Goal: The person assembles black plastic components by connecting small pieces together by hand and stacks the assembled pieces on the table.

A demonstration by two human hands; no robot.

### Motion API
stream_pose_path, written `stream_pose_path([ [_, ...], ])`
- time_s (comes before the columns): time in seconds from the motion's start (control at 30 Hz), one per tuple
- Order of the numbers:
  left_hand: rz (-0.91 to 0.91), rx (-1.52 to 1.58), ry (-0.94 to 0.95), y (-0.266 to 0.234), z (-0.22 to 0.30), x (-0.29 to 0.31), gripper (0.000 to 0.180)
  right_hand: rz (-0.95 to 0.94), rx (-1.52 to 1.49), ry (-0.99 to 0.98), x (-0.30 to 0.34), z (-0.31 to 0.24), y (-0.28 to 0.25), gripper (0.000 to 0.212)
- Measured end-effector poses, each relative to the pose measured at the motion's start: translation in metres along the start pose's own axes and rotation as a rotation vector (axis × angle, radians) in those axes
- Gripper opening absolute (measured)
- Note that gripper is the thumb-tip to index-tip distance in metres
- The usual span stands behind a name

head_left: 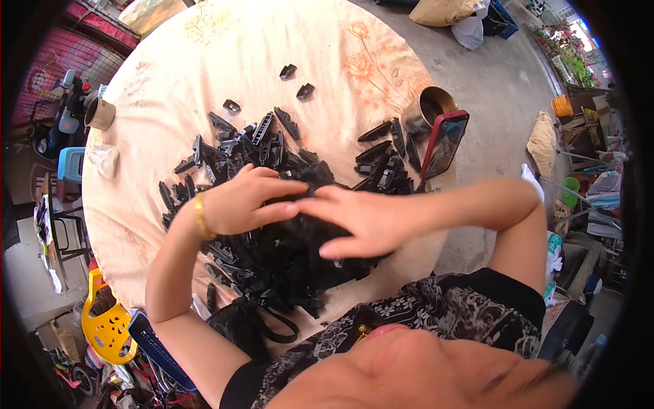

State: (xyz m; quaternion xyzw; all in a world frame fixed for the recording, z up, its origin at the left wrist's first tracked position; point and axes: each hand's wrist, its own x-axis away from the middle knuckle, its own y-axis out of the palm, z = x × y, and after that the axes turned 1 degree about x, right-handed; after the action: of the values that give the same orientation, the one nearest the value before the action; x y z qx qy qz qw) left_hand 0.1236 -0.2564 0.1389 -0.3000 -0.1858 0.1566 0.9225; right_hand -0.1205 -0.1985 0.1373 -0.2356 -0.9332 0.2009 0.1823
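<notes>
Over a large heap of black plastic parts, my left hand and my right hand meet at the fingertips. Both hands are open, their fingers stretched toward each other and slightly blurred. No part can be made out in either hand; black pieces show between and behind the fingers. A yellow bracelet circles my left wrist. To the right of the heap lies a smaller cluster of long black parts. Three small black pieces lie apart toward the far side, one of them a short block.
A phone in a red case stands beside a metal can at the table's right. The round table has a cream floral cloth. A cup and crumpled plastic sit left. A yellow chair stands lower left.
</notes>
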Motion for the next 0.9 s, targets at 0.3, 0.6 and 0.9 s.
stream_pose_path([
  [0.3,0.58,-0.166,-0.351,-0.074,-0.095,-0.113,0.063,0.82,0.7,0.214,0.038,0.063,0.035,0.065],
  [0.6,0.403,-0.612,-0.368,-0.018,-0.145,-0.17,0.052,0.893,0.601,0.553,0.005,0.104,0.031,0.066],
  [0.9,0.394,-0.31,-0.223,0.029,-0.048,-0.054,0.023,0.757,0.386,0.173,-0.017,0.093,0.059,0.061],
])
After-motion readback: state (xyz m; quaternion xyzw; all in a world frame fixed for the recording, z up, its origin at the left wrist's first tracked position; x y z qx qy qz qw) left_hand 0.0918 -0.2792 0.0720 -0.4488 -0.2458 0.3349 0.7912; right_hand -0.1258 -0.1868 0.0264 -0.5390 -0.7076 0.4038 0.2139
